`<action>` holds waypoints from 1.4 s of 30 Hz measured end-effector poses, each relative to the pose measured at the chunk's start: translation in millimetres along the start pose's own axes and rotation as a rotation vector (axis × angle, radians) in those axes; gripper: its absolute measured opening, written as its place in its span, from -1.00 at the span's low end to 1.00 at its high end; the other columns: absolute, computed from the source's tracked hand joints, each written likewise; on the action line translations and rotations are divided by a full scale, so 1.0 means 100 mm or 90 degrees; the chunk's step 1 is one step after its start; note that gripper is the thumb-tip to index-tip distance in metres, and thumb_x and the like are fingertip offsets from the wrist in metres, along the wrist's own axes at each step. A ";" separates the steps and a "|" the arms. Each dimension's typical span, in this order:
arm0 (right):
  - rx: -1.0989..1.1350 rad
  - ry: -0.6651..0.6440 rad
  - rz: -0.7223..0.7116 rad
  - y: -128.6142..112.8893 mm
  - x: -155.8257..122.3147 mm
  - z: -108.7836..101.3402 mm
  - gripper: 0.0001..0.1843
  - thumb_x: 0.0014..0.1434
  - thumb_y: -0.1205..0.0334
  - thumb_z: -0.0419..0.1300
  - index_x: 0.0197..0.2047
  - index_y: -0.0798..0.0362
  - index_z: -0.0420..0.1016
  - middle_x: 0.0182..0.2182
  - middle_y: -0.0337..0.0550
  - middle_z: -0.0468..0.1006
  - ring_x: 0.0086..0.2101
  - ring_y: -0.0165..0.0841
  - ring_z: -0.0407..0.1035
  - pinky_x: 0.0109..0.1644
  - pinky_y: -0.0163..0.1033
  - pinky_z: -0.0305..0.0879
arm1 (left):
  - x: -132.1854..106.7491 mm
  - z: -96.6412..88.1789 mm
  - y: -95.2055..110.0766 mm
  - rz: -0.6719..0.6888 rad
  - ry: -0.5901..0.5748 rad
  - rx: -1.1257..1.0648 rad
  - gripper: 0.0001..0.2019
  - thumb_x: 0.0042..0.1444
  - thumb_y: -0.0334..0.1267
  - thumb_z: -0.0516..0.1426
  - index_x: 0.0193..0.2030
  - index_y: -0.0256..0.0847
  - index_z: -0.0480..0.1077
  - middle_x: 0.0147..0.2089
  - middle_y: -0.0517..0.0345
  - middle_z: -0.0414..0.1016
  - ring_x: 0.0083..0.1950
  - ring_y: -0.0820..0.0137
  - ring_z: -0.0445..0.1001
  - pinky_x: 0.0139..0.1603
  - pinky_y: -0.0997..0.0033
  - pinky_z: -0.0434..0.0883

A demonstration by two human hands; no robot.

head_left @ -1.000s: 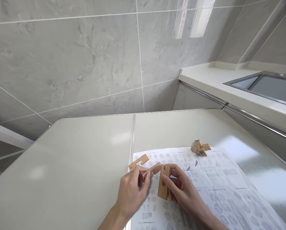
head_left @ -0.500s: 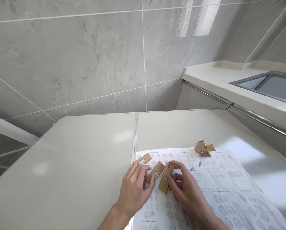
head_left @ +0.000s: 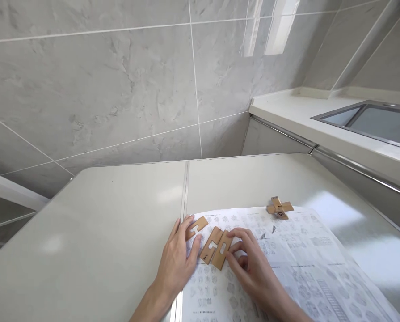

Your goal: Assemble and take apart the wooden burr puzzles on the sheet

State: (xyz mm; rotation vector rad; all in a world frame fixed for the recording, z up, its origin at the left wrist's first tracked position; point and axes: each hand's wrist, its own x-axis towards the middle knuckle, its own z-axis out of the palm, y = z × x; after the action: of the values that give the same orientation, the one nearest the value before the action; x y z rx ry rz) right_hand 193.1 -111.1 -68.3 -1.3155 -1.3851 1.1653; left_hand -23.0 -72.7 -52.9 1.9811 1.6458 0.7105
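Three flat wooden puzzle pieces lie on a printed sheet. The left piece [head_left: 201, 222] has a notch, and the fingertips of my left hand [head_left: 174, 259] rest at its left end, thumb spread apart from it. A second notched piece [head_left: 207, 255], marked with a dark figure, lies in the middle. Against its right side is a slotted piece [head_left: 220, 259]. My right hand [head_left: 248, 261] pinches the right edge of this slotted piece between thumb and fingers. Farther off, a cross-shaped wooden assembly [head_left: 280, 208] sits at the sheet's far edge.
The printed sheet [head_left: 296, 273] covers the table's right part. A metal seam [head_left: 185, 188] runs across the white table [head_left: 119, 246]. Two small dark scraps [head_left: 273, 229] lie on the sheet. At right stands a counter [head_left: 287, 109] with a sink [head_left: 381, 123]; a grey tiled wall [head_left: 136, 89] rises behind.
My right hand has brought the slotted piece left and flat against the middle piece. My left hand has moved off the middle piece toward the left one. The view has shifted slightly.
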 end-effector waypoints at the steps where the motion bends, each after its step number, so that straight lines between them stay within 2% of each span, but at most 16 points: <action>1: -0.005 -0.014 -0.011 0.00 0.00 0.00 -0.80 0.42 0.15 0.18 0.09 -0.11 0.40 0.12 0.03 0.35 -0.21 -0.25 0.51 -0.39 -0.22 0.50 | -0.01 0.00 0.01 -0.003 -0.016 -0.010 -0.52 0.49 -0.10 0.05 0.48 0.01 0.20 0.47 -0.01 0.38 0.61 -0.02 0.07 0.49 -0.23 0.28; 4: -0.001 -0.057 -0.046 -0.04 0.00 0.00 -0.72 0.39 0.29 0.16 0.13 -0.14 0.39 0.15 0.02 0.36 -0.12 -0.21 0.53 -0.39 -0.24 0.48 | -0.02 -0.02 0.05 0.038 -0.078 -0.024 -0.49 0.49 -0.08 0.07 0.52 0.04 0.15 0.55 0.01 0.25 0.62 0.00 0.04 0.49 -0.17 0.29; 8: 0.015 -0.092 -0.072 -0.11 0.01 -0.01 -0.65 0.35 0.38 0.14 0.14 -0.13 0.40 0.21 0.02 0.37 -0.01 -0.17 0.51 -0.28 -0.22 0.51 | -0.01 -0.06 0.11 0.169 -0.145 0.025 -0.33 0.40 -0.01 0.20 0.56 0.06 0.09 0.63 0.02 0.04 0.64 -0.01 -0.02 0.55 -0.17 0.21; 10: 0.015 -0.096 -0.083 -0.11 0.01 -0.02 -0.66 0.34 0.40 0.13 0.11 -0.12 0.42 0.21 0.01 0.38 0.03 -0.16 0.51 -0.23 -0.20 0.54 | 0.00 -0.06 0.12 0.210 -0.153 0.070 -0.28 0.40 -0.01 0.20 0.60 0.08 0.00 0.65 0.05 -0.02 0.65 0.00 -0.05 0.56 -0.15 0.21; 15: 0.014 -0.100 -0.107 -0.05 0.02 -0.02 -0.60 0.29 0.47 0.10 0.10 -0.13 0.39 0.20 -0.02 0.41 0.09 -0.17 0.49 -0.18 -0.21 0.55 | 0.03 -0.03 0.06 0.224 -0.141 0.194 -0.35 0.51 -0.04 0.06 0.63 0.15 -0.09 0.67 0.19 -0.12 0.66 0.05 -0.10 0.58 -0.15 0.17; 20: -0.011 -0.107 -0.091 -0.06 0.03 -0.02 -0.59 0.29 0.47 0.09 0.12 -0.13 0.35 0.13 -0.05 0.46 0.06 -0.20 0.51 -0.26 -0.27 0.52 | 0.06 0.03 0.00 0.215 -0.095 0.223 -0.33 0.49 0.02 0.07 0.63 0.13 -0.08 0.66 0.19 -0.07 0.65 0.10 -0.04 0.61 -0.12 0.11; 23: -0.036 -0.114 -0.076 -0.09 0.04 -0.04 -0.60 0.32 0.45 0.08 0.14 -0.13 0.33 0.09 -0.11 0.50 -0.22 -0.33 0.55 -0.24 -0.22 0.52 | 0.09 0.08 -0.01 0.203 -0.061 0.217 -0.31 0.47 0.05 0.09 0.62 0.13 -0.07 0.65 0.15 -0.03 0.64 0.09 0.01 0.60 -0.12 0.11; 26: -0.048 -0.109 -0.074 -0.09 0.03 -0.04 -0.64 0.32 0.45 0.07 0.10 -0.12 0.36 0.10 -0.14 0.50 -0.42 -0.43 0.46 -0.23 -0.19 0.51 | 0.11 0.12 0.00 0.182 -0.042 0.211 -0.34 0.49 0.04 0.08 0.62 0.15 -0.06 0.65 0.13 -0.02 0.64 0.08 0.01 0.59 -0.16 0.10; 30: -0.042 -0.088 -0.090 -0.08 0.03 -0.03 -0.70 0.31 0.43 0.07 0.04 -0.08 0.39 0.07 -0.09 0.52 -0.37 -0.40 0.48 -0.24 -0.21 0.48 | 0.12 0.13 -0.01 0.159 -0.048 0.193 -0.36 0.50 0.03 0.06 0.62 0.15 -0.05 0.65 0.14 -0.01 0.64 0.10 -0.01 0.59 -0.18 0.10; 33: -0.013 -0.093 -0.049 -0.11 0.06 -0.05 -0.80 0.34 0.36 0.08 -0.01 -0.04 0.41 -0.10 -0.11 0.57 -0.42 -0.39 0.46 -0.34 -0.26 0.40 | 0.11 0.11 -0.02 0.157 -0.042 0.167 -0.35 0.48 0.03 0.08 0.61 0.17 -0.05 0.64 0.14 0.02 0.63 0.11 0.02 0.58 -0.19 0.13; 35: 0.006 -0.105 0.000 -0.16 0.10 -0.11 -0.86 0.37 0.30 0.08 -0.07 -0.02 0.44 -0.23 -0.15 0.59 -0.48 -0.40 0.42 -0.43 -0.29 0.30 | 0.10 0.10 -0.03 0.155 -0.024 0.150 -0.35 0.47 0.02 0.10 0.60 0.18 -0.03 0.63 0.13 0.05 0.62 0.10 0.06 0.56 -0.18 0.19; 37: 0.016 -0.114 0.018 -0.20 0.14 -0.21 -0.89 0.40 0.26 0.10 -0.12 -0.01 0.46 -0.28 -0.15 0.60 -0.40 -0.34 0.50 -0.41 -0.30 0.30 | 0.08 0.08 -0.04 0.160 -0.006 0.141 -0.36 0.46 0.01 0.12 0.59 0.16 0.01 0.62 0.10 0.10 0.62 0.08 0.08 0.54 -0.20 0.22; 39: 0.024 -0.128 0.008 -0.22 0.17 -0.35 -0.88 0.42 0.22 0.12 -0.14 0.00 0.47 -0.28 -0.14 0.63 -0.31 -0.29 0.56 -0.33 -0.29 0.35 | 0.08 0.08 -0.03 0.169 0.006 0.139 -0.38 0.46 -0.02 0.12 0.57 0.15 0.04 0.61 0.10 0.13 0.62 0.06 0.08 0.55 -0.23 0.21; 42: 0.023 -0.123 -0.012 -0.16 0.21 -0.60 -0.80 0.46 0.10 0.10 -0.13 0.00 0.47 -0.33 -0.15 0.63 -0.37 -0.31 0.54 -0.37 -0.28 0.33 | 0.07 0.07 -0.02 0.173 0.012 0.139 -0.42 0.46 -0.05 0.12 0.55 0.14 0.09 0.60 0.11 0.14 0.62 0.06 0.08 0.54 -0.25 0.23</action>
State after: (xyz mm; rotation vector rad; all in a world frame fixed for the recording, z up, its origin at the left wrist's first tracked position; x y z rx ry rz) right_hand 248.3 -86.9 -42.0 -1.1875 -1.5031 1.3265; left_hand -19.2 -65.8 -59.1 2.3919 1.5372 0.6689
